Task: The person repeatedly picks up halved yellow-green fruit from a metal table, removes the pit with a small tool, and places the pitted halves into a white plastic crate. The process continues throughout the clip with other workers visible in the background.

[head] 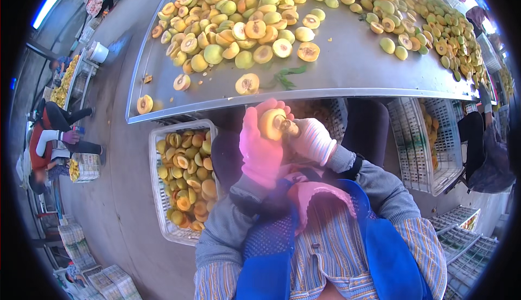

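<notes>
My left hand point(260, 151), in a pink glove, cups a halved yellow peach point(268, 125) with its cut face turned to the right. In my right hand point(314, 139), which wears a white striped knit glove, is a small tool with a brownish handle point(290, 127). Its working end meets the cut face of the peach half, though the fingers and blur hide its exact shape. Both hands are just in front of the near edge of a metal table point(346, 72). On that table lies a large heap of halved peaches point(244, 19).
A white plastic crate point(183, 237) of peach halves stands at my left, below table height. Another white crate point(415, 153) sits tilted to the right. Green leaves point(288, 76) lie near the table edge. A seated person point(49, 137) works at far left; stacked crates point(468, 247) stand lower right.
</notes>
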Demonstrator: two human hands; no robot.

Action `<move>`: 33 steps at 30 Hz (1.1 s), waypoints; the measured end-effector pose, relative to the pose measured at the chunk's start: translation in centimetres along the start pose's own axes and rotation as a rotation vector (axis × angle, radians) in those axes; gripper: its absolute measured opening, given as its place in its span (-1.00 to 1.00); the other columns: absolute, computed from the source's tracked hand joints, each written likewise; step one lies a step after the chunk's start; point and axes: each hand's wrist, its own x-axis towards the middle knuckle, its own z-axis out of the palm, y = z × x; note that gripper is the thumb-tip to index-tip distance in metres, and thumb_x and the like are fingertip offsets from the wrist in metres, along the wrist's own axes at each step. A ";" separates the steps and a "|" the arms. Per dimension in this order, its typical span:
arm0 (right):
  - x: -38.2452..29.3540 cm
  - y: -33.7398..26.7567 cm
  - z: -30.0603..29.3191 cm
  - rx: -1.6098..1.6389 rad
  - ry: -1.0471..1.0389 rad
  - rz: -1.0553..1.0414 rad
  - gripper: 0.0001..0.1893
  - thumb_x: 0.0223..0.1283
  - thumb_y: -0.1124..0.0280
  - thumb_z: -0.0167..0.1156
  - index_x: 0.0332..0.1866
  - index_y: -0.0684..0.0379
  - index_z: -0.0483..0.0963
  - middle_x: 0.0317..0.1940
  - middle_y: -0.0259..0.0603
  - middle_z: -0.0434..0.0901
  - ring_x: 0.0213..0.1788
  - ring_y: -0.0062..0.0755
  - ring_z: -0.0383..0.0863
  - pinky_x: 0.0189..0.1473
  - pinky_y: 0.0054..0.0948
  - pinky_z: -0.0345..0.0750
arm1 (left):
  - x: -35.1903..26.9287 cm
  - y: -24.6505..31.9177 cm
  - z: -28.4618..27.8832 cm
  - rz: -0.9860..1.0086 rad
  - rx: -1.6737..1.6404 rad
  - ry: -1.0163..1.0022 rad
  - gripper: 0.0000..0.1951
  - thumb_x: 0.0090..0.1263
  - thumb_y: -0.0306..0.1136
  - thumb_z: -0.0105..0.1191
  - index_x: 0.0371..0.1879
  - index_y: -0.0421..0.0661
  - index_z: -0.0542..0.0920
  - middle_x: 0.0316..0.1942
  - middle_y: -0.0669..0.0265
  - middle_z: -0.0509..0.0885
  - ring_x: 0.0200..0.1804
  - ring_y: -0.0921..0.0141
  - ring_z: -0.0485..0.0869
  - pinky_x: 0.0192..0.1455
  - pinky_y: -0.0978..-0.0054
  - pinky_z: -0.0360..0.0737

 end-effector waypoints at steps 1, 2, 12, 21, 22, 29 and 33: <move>0.2 0.4 0.1 -0.028 0.022 -0.013 -0.83 0.29 0.29 0.16 -0.23 0.10 0.64 -0.42 0.00 0.71 -0.35 0.17 0.70 -0.25 0.00 0.61 | 0.2 -0.1 0.2 0.011 0.053 0.013 -0.51 0.70 -0.07 -0.19 0.16 -0.31 0.57 0.11 -0.03 0.67 0.23 0.00 0.64 0.38 -0.02 0.57; 0.4 0.8 0.2 -0.026 0.025 -0.008 -0.83 0.29 0.29 0.16 -0.23 0.10 0.64 -0.42 0.00 0.71 -0.35 0.17 0.70 -0.25 0.00 0.61 | 0.4 -0.2 0.3 -0.011 -0.002 0.026 -0.52 0.71 -0.06 -0.20 0.13 -0.29 0.57 0.09 -0.02 0.67 0.20 0.02 0.66 0.35 0.01 0.60; 0.9 0.6 1.3 0.101 -0.114 0.122 -0.84 0.22 0.33 0.19 -0.24 0.15 0.65 -0.44 0.01 0.71 -0.34 0.14 0.72 -0.23 -0.05 0.63 | 1.2 1.0 1.6 -0.081 -0.072 0.093 -0.51 0.72 -0.01 -0.16 0.00 -0.27 0.60 -0.13 0.10 0.73 -0.10 0.26 0.75 0.07 0.29 0.71; 0.8 1.0 4.0 0.402 -0.069 0.089 -0.89 0.23 0.41 0.20 -0.33 0.17 0.64 -0.54 -0.12 0.67 -0.42 -0.11 0.71 -0.32 -0.20 0.61 | 1.2 1.6 2.2 -0.078 0.077 0.111 -0.52 0.70 -0.03 -0.06 -0.27 -0.26 0.67 -0.28 0.14 0.74 -0.20 0.32 0.73 -0.04 0.36 0.67; 0.5 1.6 3.7 0.426 -0.068 0.005 -0.90 0.24 0.44 0.21 -0.31 0.17 0.65 -0.51 -0.16 0.67 -0.41 -0.15 0.70 -0.31 -0.23 0.61 | 1.2 1.7 2.1 -0.083 0.079 0.113 -0.52 0.70 -0.03 -0.06 -0.27 -0.26 0.67 -0.28 0.14 0.74 -0.20 0.32 0.73 -0.04 0.36 0.67; -0.7 0.8 1.9 0.321 -0.298 -0.315 -0.83 0.21 0.52 0.24 -0.11 0.17 0.63 -0.25 -0.27 0.71 -0.25 -0.29 0.74 -0.19 -0.35 0.69 | 1.4 2.6 0.7 -0.066 -0.096 -0.103 -0.51 0.64 0.01 0.02 -0.27 -0.25 0.68 -0.35 0.14 0.74 -0.32 0.33 0.72 -0.18 0.38 0.67; -1.0 -2.1 -0.5 0.385 -0.435 -0.029 -0.62 0.13 0.46 0.37 0.10 0.12 0.60 -0.13 -0.26 0.74 -0.11 -0.35 0.76 -0.03 -0.36 0.70 | 2.3 4.1 -0.9 -0.179 0.188 -0.356 -0.51 0.65 -0.09 -0.01 -0.39 -0.27 0.74 -0.34 0.06 0.78 -0.35 0.34 0.74 -0.22 0.42 0.67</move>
